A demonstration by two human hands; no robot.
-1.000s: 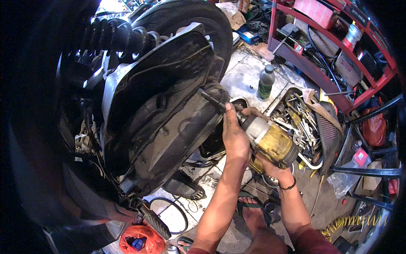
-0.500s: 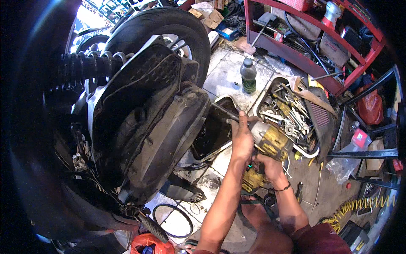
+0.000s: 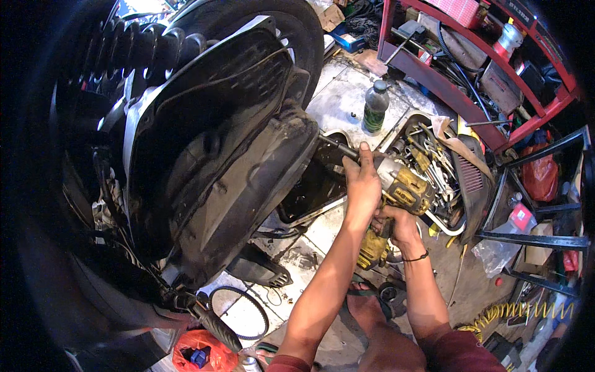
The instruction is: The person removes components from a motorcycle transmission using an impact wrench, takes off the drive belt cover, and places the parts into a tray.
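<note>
My right hand (image 3: 400,227) is wrapped round the grip of a yellow and black cordless impact wrench (image 3: 408,190), held level above the floor. My left hand (image 3: 364,186) closes round the front of the tool, thumb up, where a dark extension shaft (image 3: 338,146) comes out past the grey nose. The shaft points left, its far end at the side of a dirty black scooter housing (image 3: 248,180); what it meets there is hidden. Beneath the shaft lies a black pan (image 3: 310,195) with a pale rim, dark and wet-looking inside.
To the right, a tray (image 3: 455,230) of wrenches and sockets. A green-labelled bottle (image 3: 375,106) stands behind. At far right are a red metal rack (image 3: 443,93) and a coiled yellow hose (image 3: 496,315). A black belt (image 3: 265,316) and red plastic bag (image 3: 204,352) lie near left.
The view has shifted, so the scooter, bottle and tray sit higher and mostly farther right in the picture. Both hands keep the same hold on the impact wrench.
</note>
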